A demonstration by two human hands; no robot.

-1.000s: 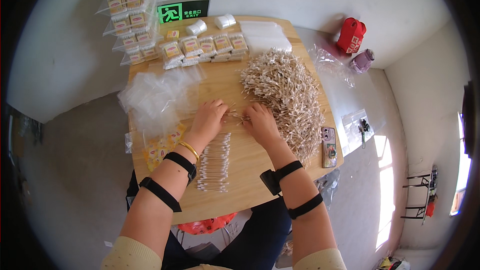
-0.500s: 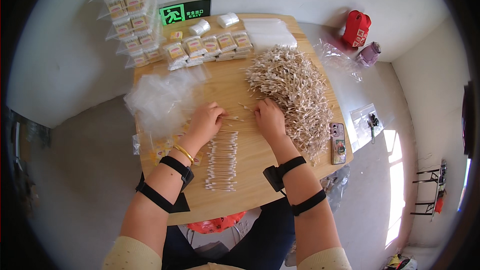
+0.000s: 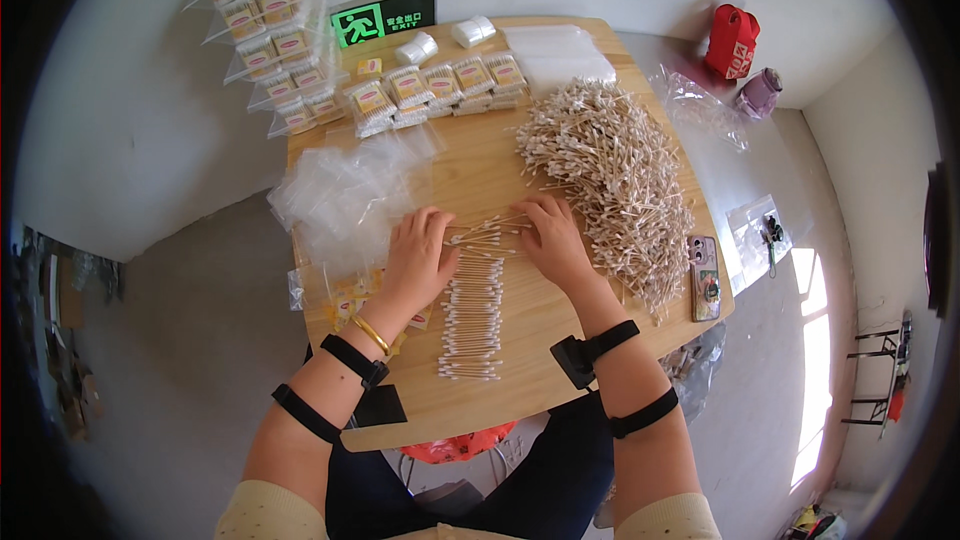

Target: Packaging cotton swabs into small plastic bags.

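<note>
Loose cotton swabs (image 3: 487, 232) lie at varied angles between my two hands, at the far end of a neat column of cotton swabs (image 3: 472, 320) laid side by side. My left hand (image 3: 420, 252) rests at their left, its thumb and forefinger apart round the swab ends. At their right, my right hand (image 3: 553, 240) has its fingers parted and its tips by the other ends. Neither hand visibly grips a swab. A big heap of cotton swabs (image 3: 610, 175) spreads just beyond and right of my right hand.
Clear plastic bags (image 3: 345, 185) lie left on the wooden table (image 3: 530, 360). Packed swab packets (image 3: 440, 85), white rolls (image 3: 473, 32) and clear film (image 3: 560, 52) line the back. Bagged packets (image 3: 265, 40) are stacked at far left. A phone (image 3: 704, 280) sits at the right edge.
Several loose swabs now span the gap between my hands, where fewer showed before. My left hand's fingers have spread from a pinch, and my right hand's fingers have parted. The whole view has shifted.
</note>
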